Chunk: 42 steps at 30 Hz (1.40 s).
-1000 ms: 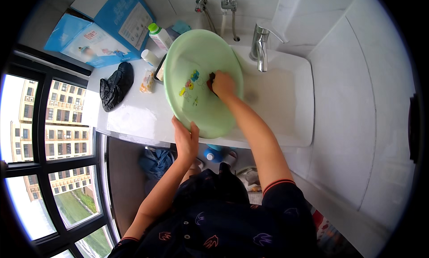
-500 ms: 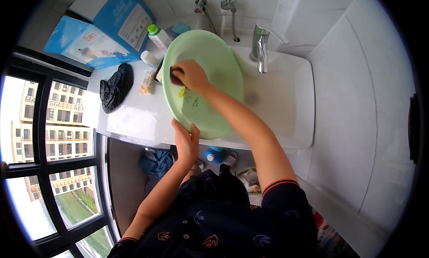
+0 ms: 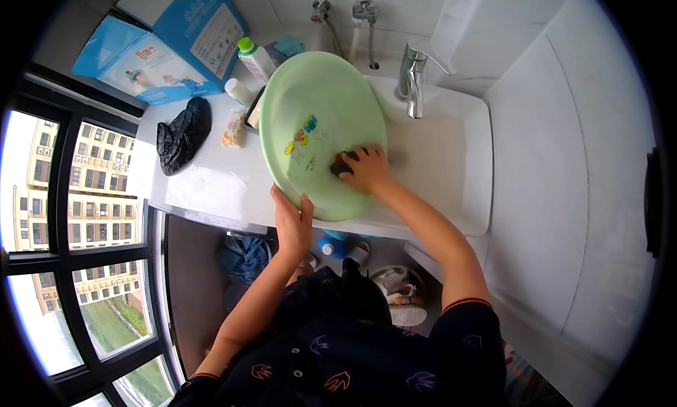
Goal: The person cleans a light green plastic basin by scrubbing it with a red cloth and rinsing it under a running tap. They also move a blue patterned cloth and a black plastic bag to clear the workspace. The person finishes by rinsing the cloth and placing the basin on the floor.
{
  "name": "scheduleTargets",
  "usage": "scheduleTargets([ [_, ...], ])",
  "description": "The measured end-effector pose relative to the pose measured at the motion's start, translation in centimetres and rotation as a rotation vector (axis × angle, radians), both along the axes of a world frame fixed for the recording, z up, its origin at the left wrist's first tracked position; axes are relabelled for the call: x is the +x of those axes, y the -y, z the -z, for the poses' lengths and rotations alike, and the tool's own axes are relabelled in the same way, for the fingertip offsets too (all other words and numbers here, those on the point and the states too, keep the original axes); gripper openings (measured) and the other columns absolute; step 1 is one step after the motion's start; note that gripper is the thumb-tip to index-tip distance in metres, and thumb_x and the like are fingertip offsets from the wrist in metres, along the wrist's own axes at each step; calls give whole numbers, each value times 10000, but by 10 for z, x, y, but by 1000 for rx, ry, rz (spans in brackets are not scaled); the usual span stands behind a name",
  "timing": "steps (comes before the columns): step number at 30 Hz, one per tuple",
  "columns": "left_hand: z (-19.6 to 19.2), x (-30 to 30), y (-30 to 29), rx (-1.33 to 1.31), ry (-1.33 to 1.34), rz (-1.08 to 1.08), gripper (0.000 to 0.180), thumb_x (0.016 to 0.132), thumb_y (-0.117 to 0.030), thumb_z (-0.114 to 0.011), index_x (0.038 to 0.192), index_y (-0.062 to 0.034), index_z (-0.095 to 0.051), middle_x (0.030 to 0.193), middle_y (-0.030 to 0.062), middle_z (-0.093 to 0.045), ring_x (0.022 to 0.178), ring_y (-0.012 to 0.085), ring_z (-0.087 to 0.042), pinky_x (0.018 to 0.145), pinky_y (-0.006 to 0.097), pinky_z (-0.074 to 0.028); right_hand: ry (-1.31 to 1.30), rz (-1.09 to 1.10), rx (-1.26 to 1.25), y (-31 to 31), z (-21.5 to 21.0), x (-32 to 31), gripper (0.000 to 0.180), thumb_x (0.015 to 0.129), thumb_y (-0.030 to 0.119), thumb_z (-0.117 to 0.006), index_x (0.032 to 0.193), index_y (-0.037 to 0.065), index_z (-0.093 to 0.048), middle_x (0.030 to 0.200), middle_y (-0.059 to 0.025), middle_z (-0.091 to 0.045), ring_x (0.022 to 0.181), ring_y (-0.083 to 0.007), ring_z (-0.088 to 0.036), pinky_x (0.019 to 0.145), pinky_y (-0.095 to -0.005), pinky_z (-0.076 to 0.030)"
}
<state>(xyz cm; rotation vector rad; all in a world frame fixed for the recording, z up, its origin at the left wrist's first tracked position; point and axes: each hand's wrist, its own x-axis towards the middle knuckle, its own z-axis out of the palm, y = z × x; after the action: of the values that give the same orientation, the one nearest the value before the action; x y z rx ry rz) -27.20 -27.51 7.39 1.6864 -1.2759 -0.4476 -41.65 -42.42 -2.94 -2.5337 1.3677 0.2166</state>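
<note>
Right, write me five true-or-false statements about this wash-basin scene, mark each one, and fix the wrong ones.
1. The left hand holds the rim of the green basin. True.
2. The right hand is outside the basin. False: it is inside, on a dark pad.
3. The black bag lies on the counter, left of the basin. True.
4. The blue box is to the right of the tap. False: it is to the left of it.
5. The inside of the basin has a colourful cartoon print. True.
</note>
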Motion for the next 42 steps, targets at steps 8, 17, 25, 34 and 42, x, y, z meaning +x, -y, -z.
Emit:
scheduleTargets([
  [8,4,4,1,-17,45,-4,430,909,-81,-497,1260,46,-284,974,305,-559,859,464,-574,749,469,-450,163,97,-30,12,4,14,375,879,334,-593,1187,120,-592,1307,-176,-448,1234,-379,-407,966,-549,-376],
  [17,-4,3,6,68,39,33,432,908,-87,-495,1256,37,-271,936,308,-579,810,471,-587,692,474,-468,847,403,-127,119,7,107,228,855,223,-631,1061,128,-657,1021,-111,-595,980,-344,-563,812,-454,-475],
  [25,-3,4,1,76,-33,24,428,907,-81,-493,1250,42,-268,942,304,-581,827,468,-593,696,467,-472,631,379,-197,113,-4,91,209,827,192,-664,1033,167,-691,1027,-106,-596,991,-317,-558,817,-421,-485],
  [34,-3,3,0,90,-72,19,426,905,-79,-495,1246,49,-276,950,303,-582,836,465,-595,715,456,-476,966,265,-281,82,-19,106,246,826,99,-638,1063,133,-698,1048,-138,-623,974,-335,-568,854,-412,-464],
  [42,3,7,-1,57,6,0,422,909,-85,-500,1244,49,-282,946,306,-581,848,461,-597,718,462,-474,812,285,-110,74,-11,99,245,885,180,-590,1115,163,-671,1025,-106,-608,999,-307,-546,848,-399,-471],
])
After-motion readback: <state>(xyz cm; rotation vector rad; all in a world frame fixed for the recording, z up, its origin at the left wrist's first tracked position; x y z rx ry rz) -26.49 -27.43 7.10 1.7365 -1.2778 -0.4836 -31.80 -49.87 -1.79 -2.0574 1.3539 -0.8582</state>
